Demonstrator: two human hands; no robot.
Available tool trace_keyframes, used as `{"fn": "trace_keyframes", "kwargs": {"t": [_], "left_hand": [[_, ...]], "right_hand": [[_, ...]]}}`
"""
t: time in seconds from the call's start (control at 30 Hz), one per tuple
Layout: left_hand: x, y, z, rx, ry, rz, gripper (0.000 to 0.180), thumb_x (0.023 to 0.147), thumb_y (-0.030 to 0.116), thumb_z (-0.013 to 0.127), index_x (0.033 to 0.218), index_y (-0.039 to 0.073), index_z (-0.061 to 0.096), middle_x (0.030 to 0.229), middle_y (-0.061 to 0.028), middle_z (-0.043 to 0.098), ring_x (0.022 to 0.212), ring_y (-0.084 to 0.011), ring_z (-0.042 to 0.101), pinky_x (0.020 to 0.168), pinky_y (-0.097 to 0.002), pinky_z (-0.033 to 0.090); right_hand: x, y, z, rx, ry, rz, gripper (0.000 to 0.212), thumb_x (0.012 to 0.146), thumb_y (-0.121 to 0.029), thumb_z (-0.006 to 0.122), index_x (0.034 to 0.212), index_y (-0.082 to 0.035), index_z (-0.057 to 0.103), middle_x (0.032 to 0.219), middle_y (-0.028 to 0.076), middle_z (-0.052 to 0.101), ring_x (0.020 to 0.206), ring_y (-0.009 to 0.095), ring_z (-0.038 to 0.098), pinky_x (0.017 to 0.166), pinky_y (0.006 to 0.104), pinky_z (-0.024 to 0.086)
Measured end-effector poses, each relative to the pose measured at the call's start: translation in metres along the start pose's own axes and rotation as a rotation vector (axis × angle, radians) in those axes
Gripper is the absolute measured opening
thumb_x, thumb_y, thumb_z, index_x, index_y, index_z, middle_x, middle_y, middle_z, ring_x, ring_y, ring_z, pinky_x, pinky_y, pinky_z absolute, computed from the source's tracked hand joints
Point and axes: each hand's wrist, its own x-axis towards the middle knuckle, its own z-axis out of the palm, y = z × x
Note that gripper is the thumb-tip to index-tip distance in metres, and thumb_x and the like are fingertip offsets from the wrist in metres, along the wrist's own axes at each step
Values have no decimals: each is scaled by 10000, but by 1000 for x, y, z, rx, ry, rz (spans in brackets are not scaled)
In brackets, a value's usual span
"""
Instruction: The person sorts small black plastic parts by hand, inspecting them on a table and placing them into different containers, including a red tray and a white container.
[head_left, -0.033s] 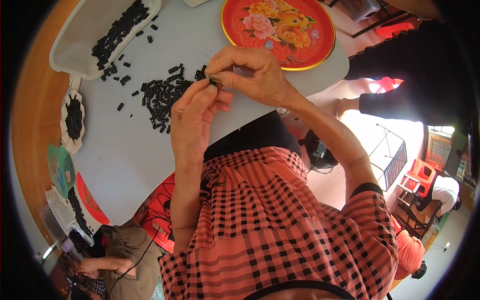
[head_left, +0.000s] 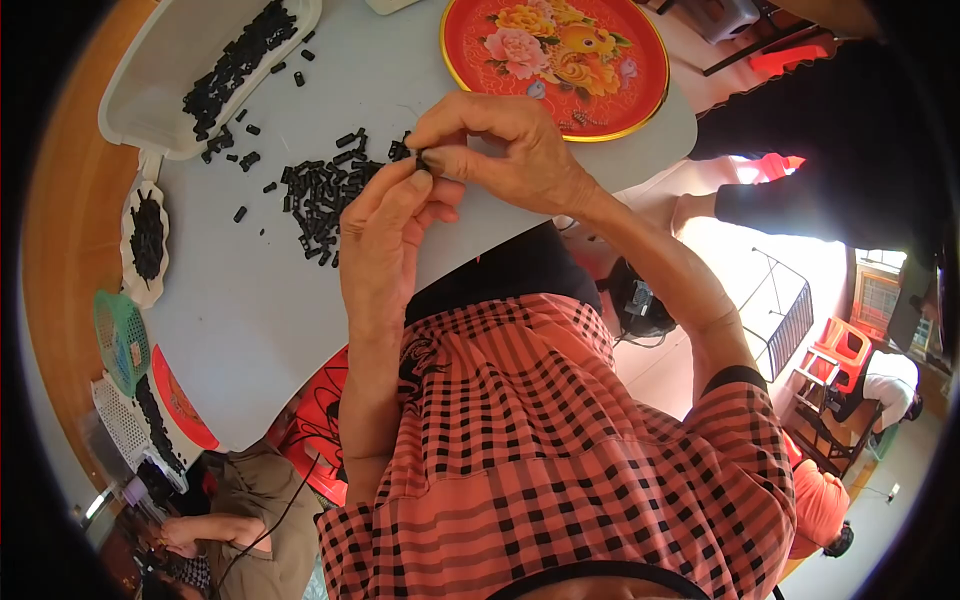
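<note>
Little shifts: left hand (head_left: 382,235) and right hand (head_left: 520,160) keep fingers (head_left: 402,195) pinched closed on one black piece (head_left: 420,160), so handling continues.

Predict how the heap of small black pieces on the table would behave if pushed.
The heap would probably scatter rather than slide as one, since it looks loose and jumbled. Single pieces lying apart might roll, as some look short and tubular.
</note>
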Motion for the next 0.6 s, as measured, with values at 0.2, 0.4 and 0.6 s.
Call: {"fn": "trace_keyframes", "kwargs": {"t": [0.2, 0.4, 0.6], "left_hand": [[1, 4, 1, -30, 80, -1, 205, 920, 93, 528, 1039, -46, 620, 952, -108, 649, 826, -182, 620, 743, -313, 496], [3, 3, -1, -10, -19, -3, 206, 941, 129, 492, 1035, -38, 569, 992, -87, 606, 894, -163, 591, 805, -316, 488], [0, 2, 4, -89, -68, -110, 278, 967, 158, 445, 1139, -39, 539, 1062, -94, 600, 927, -173, 610, 809, -323, 508]], "right_hand": [[9, -16, -2, -231, -99, -106, 451, 719, -15, 693, 1156, -38, 584, 946, 76, 611, 780, 171, 610, 698, 279, 509], [8, -9, 3, -421, -48, -308, 406, 723, -64, 697, 1110, -21, 582, 989, 115, 602, 868, 270, 611, 749, 350, 514], [-5, -4, 2, -415, -27, -360, 389, 768, -139, 673, 1132, -34, 582, 992, 115, 597, 906, 279, 583, 790, 387, 476]]}}
